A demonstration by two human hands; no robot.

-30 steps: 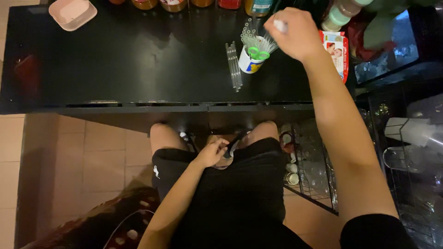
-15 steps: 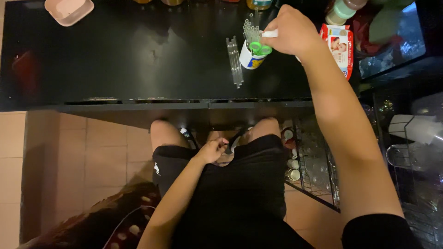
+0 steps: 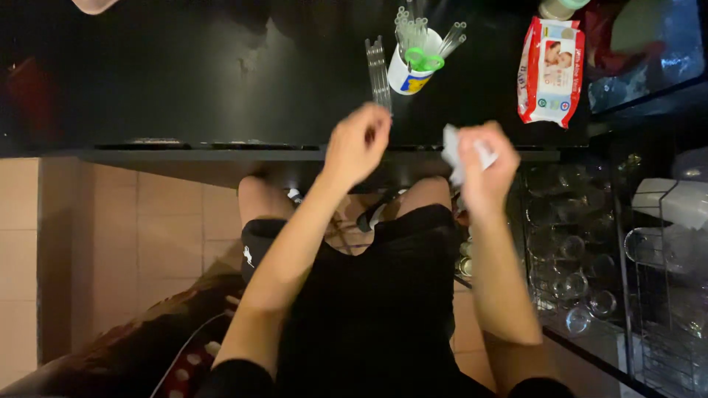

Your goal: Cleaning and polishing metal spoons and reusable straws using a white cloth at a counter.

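Head view: the right hand (image 3: 483,166) pinches a crumpled white tissue (image 3: 451,149) just beyond the bench (image 3: 184,88) edge; soft, light, easily torn, best held by its bunched middle. The left hand (image 3: 358,144) curls loosely, empty.

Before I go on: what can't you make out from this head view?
Head view only:
- Left hand: fist closed, any contents hidden by its fingers.
- White wipe in right hand: mostly covered by fingers.
- Pink dish: cut off by top edge.
- Glasses on right shelves: dark, blurred.
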